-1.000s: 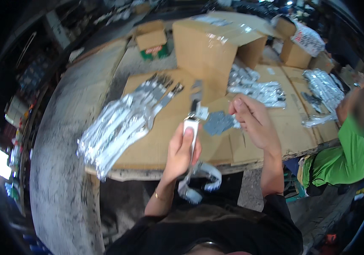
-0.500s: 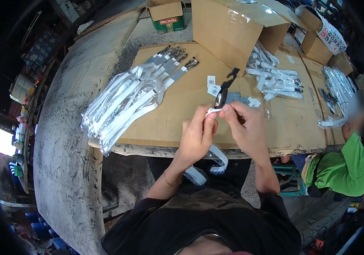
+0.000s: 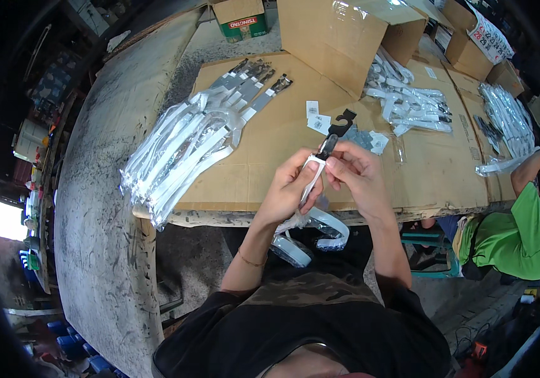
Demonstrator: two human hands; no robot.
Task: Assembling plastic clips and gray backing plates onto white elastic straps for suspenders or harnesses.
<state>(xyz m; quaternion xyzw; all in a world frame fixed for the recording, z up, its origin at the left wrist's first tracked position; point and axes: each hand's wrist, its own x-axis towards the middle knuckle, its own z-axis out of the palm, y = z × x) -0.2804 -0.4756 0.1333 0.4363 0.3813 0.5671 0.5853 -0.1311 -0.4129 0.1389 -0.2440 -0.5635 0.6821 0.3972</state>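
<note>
In front of my chest, my left hand (image 3: 287, 189) pinches the end of a white belt (image 3: 329, 220), thumb on top of the strap. The belt's plastic-wrapped loops dangle below the table edge, over my lap. A black plastic hanger hook (image 3: 343, 124) sticks up from the belt's end, leaning right. My right hand (image 3: 359, 181) closes its fingertips round the base of the hook, where it meets the strap; the exact joint is partly hidden. Just beyond lie small white tags (image 3: 318, 121) and grey cards (image 3: 361, 137) on the cardboard sheet (image 3: 244, 179).
To the left lies a pile of wrapped white belts (image 3: 185, 151) with grey cards and black hooks. More belts (image 3: 411, 110) spill from a large cardboard box (image 3: 326, 47). A person in a green shirt (image 3: 509, 242) reaches toward another belt pile (image 3: 509, 116) at far right.
The hook has tipped lower and the strap end has turned from crosswise to pointing down. The hanging loops swung slightly right. The other person's arm has shifted.
</note>
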